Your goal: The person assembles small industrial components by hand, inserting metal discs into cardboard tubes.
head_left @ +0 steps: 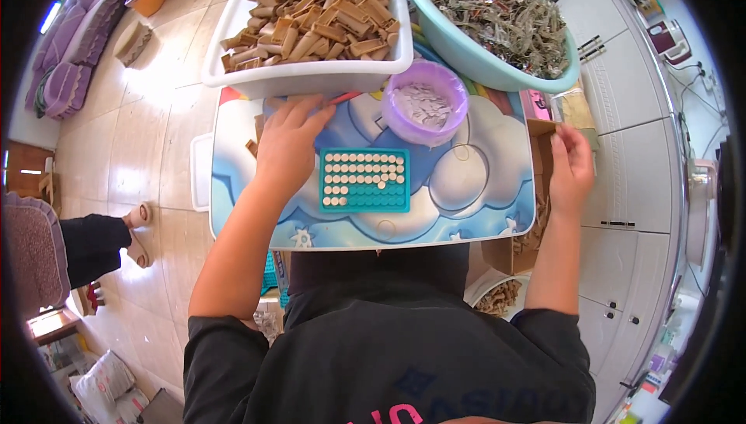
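My left hand [291,132] rests on the table's far left part, just below the white bin [311,80] heaped with brown curved pieces [326,16]. Its fingers lie stretched out; what is under the fingertips is partly hidden. A few brown pieces [252,146] are beside that wrist. Off the table's right edge, my right hand [573,164] has its fingers curled together at the rim of a cardboard box [540,130]. Between my arms lies a teal tray [365,209], with small round cream discs [361,168] filling its upper rows and several lower places.
The cloud-patterned table [482,218] also holds a purple bowl [396,121] of pale flakes and a red stick-like item [346,97]. Behind it sits a mint basin [497,74] of clear plastic scraps. White cabinets [633,152] line the right; another person's feet [138,233] show at left.
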Available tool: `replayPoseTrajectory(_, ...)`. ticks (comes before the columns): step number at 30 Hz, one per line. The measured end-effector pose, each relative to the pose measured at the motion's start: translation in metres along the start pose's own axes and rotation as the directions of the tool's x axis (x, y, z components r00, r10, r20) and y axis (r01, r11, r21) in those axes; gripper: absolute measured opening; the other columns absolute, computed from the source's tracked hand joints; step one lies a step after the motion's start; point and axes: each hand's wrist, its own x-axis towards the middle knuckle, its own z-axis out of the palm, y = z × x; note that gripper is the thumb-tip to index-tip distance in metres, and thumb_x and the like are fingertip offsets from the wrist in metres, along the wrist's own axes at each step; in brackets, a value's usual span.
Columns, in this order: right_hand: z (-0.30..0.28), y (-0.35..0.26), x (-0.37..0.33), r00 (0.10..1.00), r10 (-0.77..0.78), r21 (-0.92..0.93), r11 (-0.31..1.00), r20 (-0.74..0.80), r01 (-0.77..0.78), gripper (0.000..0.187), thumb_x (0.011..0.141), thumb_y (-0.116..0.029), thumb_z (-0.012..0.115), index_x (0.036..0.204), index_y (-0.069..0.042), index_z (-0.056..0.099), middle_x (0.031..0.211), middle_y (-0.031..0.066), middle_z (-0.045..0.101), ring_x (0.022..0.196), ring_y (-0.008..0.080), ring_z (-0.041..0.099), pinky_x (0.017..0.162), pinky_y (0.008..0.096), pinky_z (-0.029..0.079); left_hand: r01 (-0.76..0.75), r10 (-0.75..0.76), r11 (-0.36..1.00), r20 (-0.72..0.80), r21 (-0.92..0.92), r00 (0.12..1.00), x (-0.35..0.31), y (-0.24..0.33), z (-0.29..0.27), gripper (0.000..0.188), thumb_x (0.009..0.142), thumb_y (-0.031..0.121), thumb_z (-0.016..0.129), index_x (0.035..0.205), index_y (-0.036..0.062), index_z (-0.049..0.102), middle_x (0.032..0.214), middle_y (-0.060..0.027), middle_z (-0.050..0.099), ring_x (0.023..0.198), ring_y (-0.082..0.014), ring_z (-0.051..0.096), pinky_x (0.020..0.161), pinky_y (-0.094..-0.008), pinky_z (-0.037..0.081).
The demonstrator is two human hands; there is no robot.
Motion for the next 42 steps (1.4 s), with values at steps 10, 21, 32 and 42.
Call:
replayPoseTrajectory(10, 0.08, -0.038, 0.199, 0.837, -0.494, -0.562, 0.633, 0.236, 0.532, 0.068, 0.072, -0.045, 0.071, 0.126, -0.009, 0.051, 0.136, 0.0178, 0.04, 0.123, 0.0332, 0.04, 0.101, 0.0414, 0.035, 0.004, -0.021, 0.994, -0.144, -0.113, 0.989, 0.0, -0.004, 0.021, 0.036, 0.069, -0.004, 0.053, 0.103, 0.0051, 0.062, 0.112, -0.0112, 0.059, 0.105, -0.0327, 0.053, 0.091, -0.0417, 0.041)
replayPoseTrajectory(21, 0.192, -0.088, 0.25, 0.94, -0.174, -0.833, 0.436, 0.294, 0.341, 0.069, 0.07, -0.042, 0.071, 0.126, -0.006, 0.051, 0.129, 0.0272, 0.045, 0.118, 0.0336, 0.048, 0.097, 0.0393, 0.04, 0.047, -0.056, 0.993, -0.082, -0.106, 0.995, 0.001, -0.005, 0.022, 0.034, 0.07, 0.001, 0.057, 0.102, 0.0074, 0.063, 0.099, -0.0088, 0.061, 0.093, -0.0288, 0.057, 0.083, -0.04, 0.045)
replayPoseTrajectory(32, 0.144, -0.048, 0.273, 0.81, 0.116, -0.759, 0.444, 0.575, 0.476, 0.053, 0.071, -0.031, 0.07, 0.12, -0.016, 0.056, 0.106, 0.0139, 0.064, 0.097, 0.0272, 0.062, 0.082, 0.0394, 0.048, 0.032, -0.056, 0.985, -0.14, -0.169, 0.989, 0.002, -0.01, 0.024, 0.028, 0.069, 0.002, 0.059, 0.096, 0.0076, 0.064, 0.095, -0.0078, 0.062, 0.09, -0.0281, 0.057, 0.078, -0.0391, 0.045)
replayPoseTrajectory(42, 0.081, -0.065, 0.306, 0.861, -0.191, -0.574, 0.675, 0.471, 0.464, 0.032, 0.075, -0.02, 0.067, 0.105, -0.011, 0.061, 0.079, 0.0035, 0.058, 0.069, 0.0114, 0.053, 0.064, 0.0284, 0.045, 0.011, -0.04, 0.983, -0.155, -0.181, 0.987, 0.001, -0.011, 0.026, 0.025, 0.07, 0.003, 0.058, 0.094, 0.0079, 0.065, 0.094, -0.0068, 0.062, 0.089, -0.0278, 0.057, 0.078, -0.0387, 0.046)
